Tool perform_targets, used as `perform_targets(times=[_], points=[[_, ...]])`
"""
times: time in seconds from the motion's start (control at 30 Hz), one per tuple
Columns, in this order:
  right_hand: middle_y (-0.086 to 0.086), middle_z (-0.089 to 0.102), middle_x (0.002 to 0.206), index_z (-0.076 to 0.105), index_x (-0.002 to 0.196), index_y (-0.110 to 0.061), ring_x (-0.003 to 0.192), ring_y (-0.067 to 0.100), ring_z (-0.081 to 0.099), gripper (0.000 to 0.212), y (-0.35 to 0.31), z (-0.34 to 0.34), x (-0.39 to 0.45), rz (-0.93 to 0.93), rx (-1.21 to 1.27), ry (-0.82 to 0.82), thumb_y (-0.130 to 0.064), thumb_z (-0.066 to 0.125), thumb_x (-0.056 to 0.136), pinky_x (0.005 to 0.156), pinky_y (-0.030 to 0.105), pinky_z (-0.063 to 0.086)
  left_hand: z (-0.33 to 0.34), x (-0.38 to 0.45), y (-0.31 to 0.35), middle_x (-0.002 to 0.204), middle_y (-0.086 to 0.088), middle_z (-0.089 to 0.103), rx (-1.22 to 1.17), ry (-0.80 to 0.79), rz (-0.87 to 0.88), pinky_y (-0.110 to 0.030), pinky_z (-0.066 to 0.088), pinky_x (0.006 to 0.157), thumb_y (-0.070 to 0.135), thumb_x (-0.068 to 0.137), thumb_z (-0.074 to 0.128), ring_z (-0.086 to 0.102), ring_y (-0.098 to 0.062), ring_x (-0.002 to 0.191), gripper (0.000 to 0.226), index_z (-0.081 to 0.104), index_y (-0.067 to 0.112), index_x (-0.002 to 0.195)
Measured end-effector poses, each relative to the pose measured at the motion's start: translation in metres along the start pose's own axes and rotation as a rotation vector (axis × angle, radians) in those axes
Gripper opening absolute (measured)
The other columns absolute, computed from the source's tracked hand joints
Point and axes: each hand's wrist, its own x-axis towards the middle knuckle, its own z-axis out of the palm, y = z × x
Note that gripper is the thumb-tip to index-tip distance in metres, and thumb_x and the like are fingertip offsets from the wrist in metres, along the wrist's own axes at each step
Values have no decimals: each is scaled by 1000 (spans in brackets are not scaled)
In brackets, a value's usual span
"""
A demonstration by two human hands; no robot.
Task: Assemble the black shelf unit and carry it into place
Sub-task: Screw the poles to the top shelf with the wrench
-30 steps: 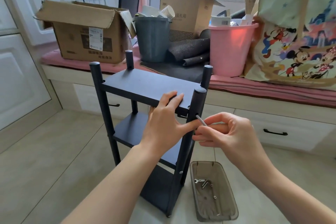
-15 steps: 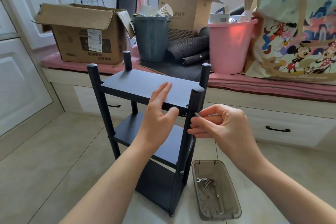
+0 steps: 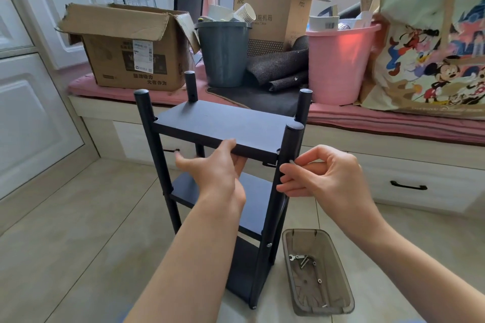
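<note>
- Left hand (image 3: 214, 168), in the middle of the frame, grips the front edge of the top board (image 3: 223, 126) of the black shelf unit (image 3: 220, 191): thumb lies on top, fingers curl underneath.
- Right hand (image 3: 322, 176), right of centre, has its fingers curled, with fingertips (image 3: 284, 174) against the near right post (image 3: 286, 165) just below the top board; whether it pinches a screw there is too small to tell.
- Standing upright on the tiled floor (image 3: 65, 244) at the frame's centre, the shelf unit has four round posts and three boards, one above the other.
- One silver screw head (image 3: 269, 244) shows lower down on the near right post.
- Just right of the shelf's foot, in the lower right of the frame, a smoky plastic tray (image 3: 341, 304) lies on the floor, holding a small wrench (image 3: 295, 257) and loose screws (image 3: 304, 262).
- Behind the shelf, a window bench with a pink cushion (image 3: 393, 123) runs across the upper frame.
- On it, from left to right, sit an open cardboard box (image 3: 131, 47), a grey bin (image 3: 223, 52), dark rolled mats (image 3: 278, 65), a pink bucket (image 3: 338, 65) and a cartoon-print bag (image 3: 433, 47).
</note>
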Motion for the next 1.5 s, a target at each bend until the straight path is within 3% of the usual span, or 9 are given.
perform_targets(times=[0.07, 0.13, 0.3, 0.4, 0.77, 0.87, 1.03, 1.37, 1.5], points=[[11, 74, 69, 60, 83, 1, 62, 30, 74, 24, 0, 1, 0, 4, 6, 3, -12, 80, 79, 54, 31, 59, 4, -2, -3, 124, -23, 65, -65, -105, -183, -39, 62, 80, -2, 90, 68, 70, -35, 103, 49, 49, 2, 135], [12, 74, 68, 60, 83, 1, 61, 30, 73, 24, 0, 3, -1, -2, 3, 9, -13, 79, 79, 53, 31, 59, 5, -5, -8, 117, -22, 70, -40, -228, -300, -37, 60, 84, 4, 91, 69, 70, -33, 104, 25, 62, -1, 115], [13, 73, 67, 62, 82, 1, 59, 31, 73, 21, -1, 2, 0, -9, -10, 26, -12, 78, 82, 52, 31, 59, 12, -4, -18, 106, -19, 70, -48, -292, -355, -48, 55, 96, -1, 93, 65, 73, -29, 92, 35, 56, -7, 126], [12, 73, 67, 62, 82, 1, 58, 31, 73, 20, -1, 1, -1, -14, -26, 29, -12, 77, 82, 52, 31, 59, 10, 0, -23, 125, -26, 64, -19, -277, -352, -52, 53, 100, -4, 95, 60, 67, -38, 111, 42, 51, -7, 135], [11, 73, 66, 60, 82, 2, 57, 29, 72, 19, -2, 3, -3, -35, -76, 13, -9, 76, 82, 51, 30, 58, 10, -2, -22, 130, -30, 61, -33, -276, -319, -38, 60, 80, -3, 94, 61, 66, -39, 112, 40, 52, -10, 133], [11, 73, 67, 61, 83, 2, 57, 29, 72, 18, -2, 1, -3, -38, -86, 11, -8, 75, 83, 52, 30, 58, 9, -1, -21, 131, -31, 60, -33, -291, -330, -39, 59, 83, -5, 95, 59, 64, -41, 116, 40, 51, -12, 134], [12, 72, 65, 61, 80, -2, 56, 29, 72, 17, -1, 1, -3, -38, -92, 5, -8, 77, 82, 51, 30, 58, 9, 0, -16, 94, -15, 64, -70, -340, -328, -33, 62, 74, -5, 95, 58, 67, -28, 88, 25, 54, 0, 119], [11, 72, 64, 60, 80, -2, 55, 28, 72, 19, -1, 2, -4, -43, -97, 7, -10, 78, 81, 51, 29, 58, 12, -4, -20, 91, -17, 67, -33, -313, -203, -33, 64, 73, -4, 92, 65, 70, -28, 84, 30, 58, -13, 120], [11, 72, 64, 60, 80, -3, 54, 28, 71, 19, -1, 1, -3, -40, -98, 11, -10, 77, 81, 50, 28, 57, 13, -4, -20, 110, -22, 63, -59, -345, -227, -37, 60, 86, -4, 95, 59, 66, -32, 99, 43, 49, -13, 136]])
